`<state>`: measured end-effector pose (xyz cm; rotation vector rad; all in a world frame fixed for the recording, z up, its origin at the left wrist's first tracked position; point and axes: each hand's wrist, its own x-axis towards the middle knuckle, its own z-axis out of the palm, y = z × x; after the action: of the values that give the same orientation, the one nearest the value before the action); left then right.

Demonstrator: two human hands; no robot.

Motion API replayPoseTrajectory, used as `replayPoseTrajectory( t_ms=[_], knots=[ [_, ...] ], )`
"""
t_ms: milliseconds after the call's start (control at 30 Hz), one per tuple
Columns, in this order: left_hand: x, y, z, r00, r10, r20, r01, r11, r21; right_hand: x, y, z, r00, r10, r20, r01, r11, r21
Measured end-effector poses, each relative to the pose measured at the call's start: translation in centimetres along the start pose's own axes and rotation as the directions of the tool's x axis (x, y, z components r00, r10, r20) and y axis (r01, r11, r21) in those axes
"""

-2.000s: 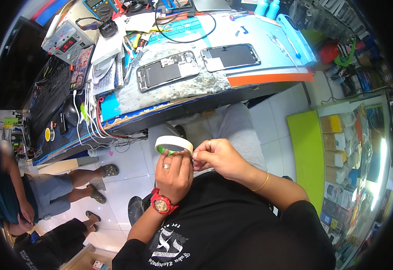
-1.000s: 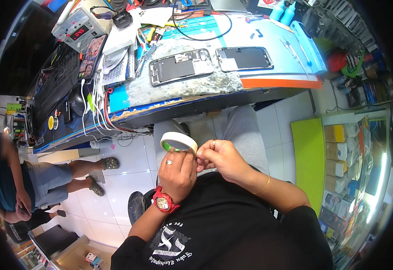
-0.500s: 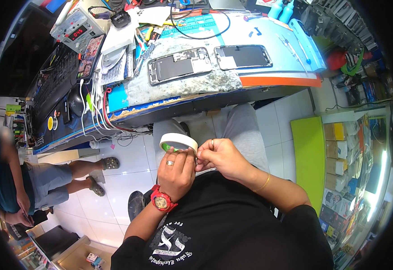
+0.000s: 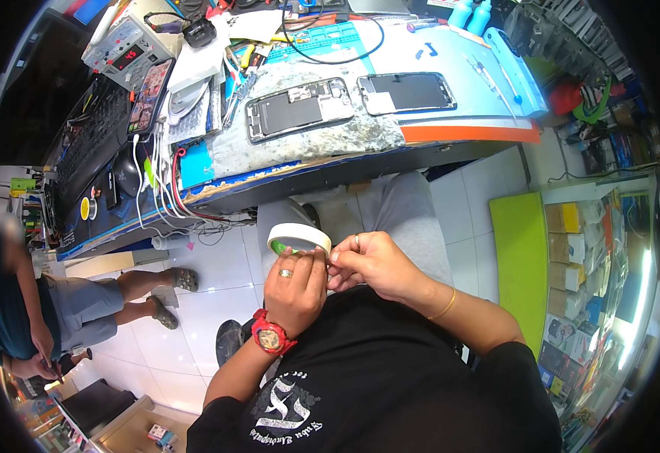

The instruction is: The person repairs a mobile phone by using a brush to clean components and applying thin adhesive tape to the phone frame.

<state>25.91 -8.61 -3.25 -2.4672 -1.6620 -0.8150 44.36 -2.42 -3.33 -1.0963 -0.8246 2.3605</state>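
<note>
Over my lap, my left hand [image 4: 295,291] is closed round a roll of white tape [image 4: 285,231], its fingers hooked over the near rim. The roll is tilted, and a bit of green shows inside its core. My right hand [image 4: 381,264] pinches at the roll's right side, thumb and forefinger together. What sits between those fingertips is too small to tell, perhaps the tape's edge. Beyond my hands, on the bench, lie an opened phone body [image 4: 300,110] with its insides showing and, to its right, a detached phone screen [image 4: 407,93].
A blue work mat [image 4: 488,113] with thin tools covers the bench's right. At left are a power supply [image 4: 130,57], a phone [image 4: 151,94] with a cable, a mouse [image 4: 127,171] and a keyboard [image 4: 92,140]. Another person [image 4: 81,302] stands at left; a glass showcase [image 4: 594,287] is at right.
My hands and the tape roll stay almost where they were. At left, the other person's hands have shifted slightly.
</note>
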Motion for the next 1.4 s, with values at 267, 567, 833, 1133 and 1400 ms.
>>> replayPoseTrajectory(
  t_ms=[267, 567, 833, 1133, 1400],
  knots=[
    [-0.1, -0.5, 0.1, 1.000, 0.009, 0.014, -0.009, 1.000, 0.002, -0.1, -0.5, 0.4, 1.000, 0.018, -0.004, -0.018, 0.999, -0.030],
    [-0.4, -0.5, -0.3, 0.999, 0.044, 0.020, -0.044, 0.998, 0.036, 0.4, -0.4, 0.6, 1.000, 0.020, 0.000, -0.020, 0.997, -0.077],
    [-0.2, -1.2, -0.4, 1.000, 0.020, 0.022, -0.020, 1.000, 0.013, 0.6, -0.6, 1.0, 1.000, 0.023, -0.001, -0.023, 0.999, -0.034],
    [-0.5, -1.6, -0.4, 0.992, 0.108, 0.061, -0.114, 0.988, 0.106, 1.0, -0.6, 0.6, 0.998, 0.055, 0.013, -0.054, 0.996, -0.071],
    [0.0, -0.9, -0.8, 1.000, 0.023, 0.003, -0.023, 1.000, 0.007, 1.5, 1.0, 1.3, 0.998, -0.062, -0.017, 0.062, 0.998, 0.016]
  ],
)
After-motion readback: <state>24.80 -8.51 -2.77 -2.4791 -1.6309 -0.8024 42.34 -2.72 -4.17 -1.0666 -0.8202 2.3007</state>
